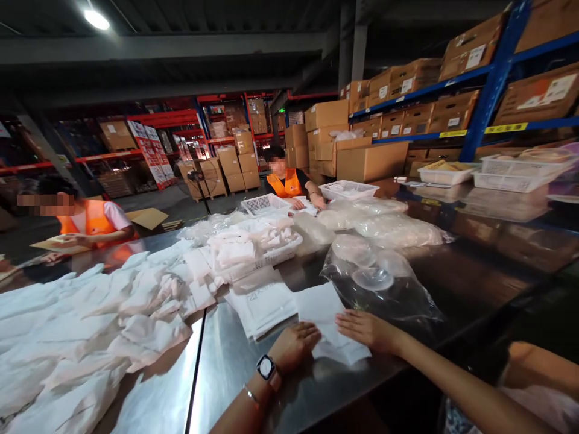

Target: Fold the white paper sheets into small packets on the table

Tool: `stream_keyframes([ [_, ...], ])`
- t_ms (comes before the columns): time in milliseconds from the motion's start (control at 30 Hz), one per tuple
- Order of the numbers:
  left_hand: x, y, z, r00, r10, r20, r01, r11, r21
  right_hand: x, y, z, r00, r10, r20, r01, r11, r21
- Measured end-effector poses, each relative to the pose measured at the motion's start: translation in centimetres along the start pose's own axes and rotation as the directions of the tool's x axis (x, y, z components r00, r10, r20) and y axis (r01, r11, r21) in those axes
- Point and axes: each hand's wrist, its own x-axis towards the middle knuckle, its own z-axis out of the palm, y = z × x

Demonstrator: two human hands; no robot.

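Both of your hands rest on one white bag [326, 328] lying flat on the steel table [235, 367], near its front edge. Your left hand [296, 345], watch [266, 366] on the wrist, lies loosely curled on the bag's left edge, clasping nothing; your right hand [366, 330] presses it with the fingers [346, 319] spread flat — open, palm down, not gripping. Held this way, the bag is probably pinned at two points so it cannot slide on the smooth metal. Just left of it sits a stack of bags [262, 304], and farther left a loose heap of crumpled white bags [90, 325] covers much of the table. Just behind your right hand lies a clear sack of lids [380, 280] — close enough to reach. A white basket [266, 256] piled with small packets stands mid-table. Two people in orange vests [93, 220] work at the far side; their hands are well apart from yours. The room is a dim warehouse with racks of cartons [452, 114] on the right.
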Motion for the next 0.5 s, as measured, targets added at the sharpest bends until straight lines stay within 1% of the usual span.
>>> stream_keyframes([
  [67,-0.1,0.3,-0.3,0.996,-0.082,-0.032,0.077,0.989,-0.123,-0.6,-0.2,0.2,0.996,0.061,-0.057,-0.056,0.994,0.09],
  [100,-0.2,0.4,-0.4,0.99,-0.132,-0.053,0.12,0.976,-0.181,-0.8,-0.4,0.3,0.989,0.127,-0.07,-0.116,0.983,0.144],
  [133,-0.2,0.5,-0.5,0.981,-0.18,-0.074,0.159,0.96,-0.232,-0.8,-0.6,0.5,0.972,0.222,-0.071,-0.204,0.958,0.203],
  [167,-0.2,0.5,-0.5,0.97,-0.223,-0.092,0.19,0.942,-0.277,-0.8,-0.9,0.7,0.941,0.332,-0.063,-0.305,0.916,0.261],
  [200,-0.2,0.5,-0.4,0.96,-0.259,-0.108,0.213,0.923,-0.322,-0.7,-1.0,0.9,0.893,0.447,-0.055,-0.409,0.856,0.315],
  [267,0.0,0.5,-0.1,0.943,-0.298,-0.145,0.227,0.9,-0.373,-0.2,-1.2,1.5,0.77,0.636,-0.056,-0.568,0.723,0.394],
  [300,0.1,0.5,0.1,0.929,-0.326,-0.175,0.237,0.888,-0.394,0.0,-1.2,1.8,0.721,0.689,-0.075,-0.609,0.681,0.406],
  [367,0.4,0.3,0.6,0.877,-0.413,-0.248,0.275,0.852,-0.446,0.6,-1.1,2.5,0.643,0.758,-0.114,-0.658,0.622,0.425],
  [433,0.6,0.2,1.2,0.805,-0.504,-0.312,0.325,0.816,-0.478,1.2,-0.9,3.0,0.586,0.8,-0.132,-0.685,0.576,0.446],
  [500,0.8,0.1,1.6,0.752,-0.562,-0.344,0.373,0.794,-0.48,1.6,-0.7,3.4,0.535,0.833,-0.142,-0.708,0.534,0.463],
])
